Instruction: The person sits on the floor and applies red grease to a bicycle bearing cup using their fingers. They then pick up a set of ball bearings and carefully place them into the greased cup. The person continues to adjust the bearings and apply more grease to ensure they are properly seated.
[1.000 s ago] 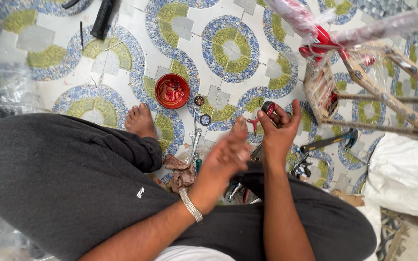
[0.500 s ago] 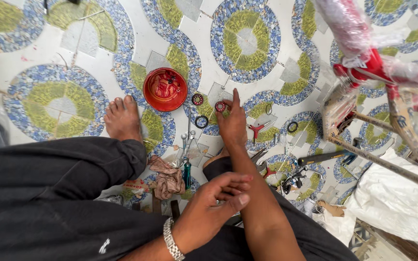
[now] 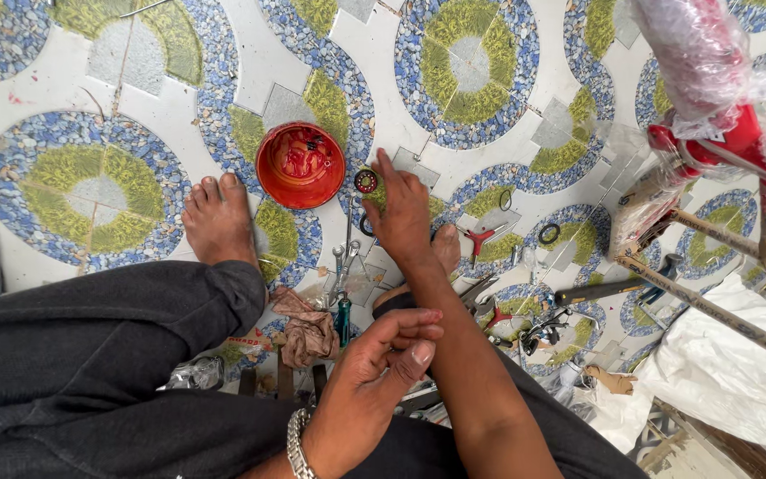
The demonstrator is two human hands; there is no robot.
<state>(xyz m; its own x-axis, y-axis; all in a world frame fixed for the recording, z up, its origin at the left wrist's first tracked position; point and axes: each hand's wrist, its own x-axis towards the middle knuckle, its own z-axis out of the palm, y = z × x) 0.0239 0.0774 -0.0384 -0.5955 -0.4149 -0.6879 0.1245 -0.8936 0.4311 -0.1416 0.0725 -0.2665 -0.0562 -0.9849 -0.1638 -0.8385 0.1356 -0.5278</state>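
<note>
Right hand (image 3: pixel 403 213) reaches a small bearing ring (image 3: pixel 366 181) on the tiled floor (image 3: pixel 507 151), beside the red bowl (image 3: pixel 300 165).
Fingers spread, not yet gripping; left hand (image 3: pixel 374 377) loosely curled, empty. Ring looks light, stiff, maybe greasy: pinch its rim.

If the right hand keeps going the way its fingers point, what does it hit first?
The right hand points up the frame. Its fingertips already sit at a small round bearing-like ring. Beyond that lies only patterned tile floor, so the way looks free, though depth is uncertain.
</note>
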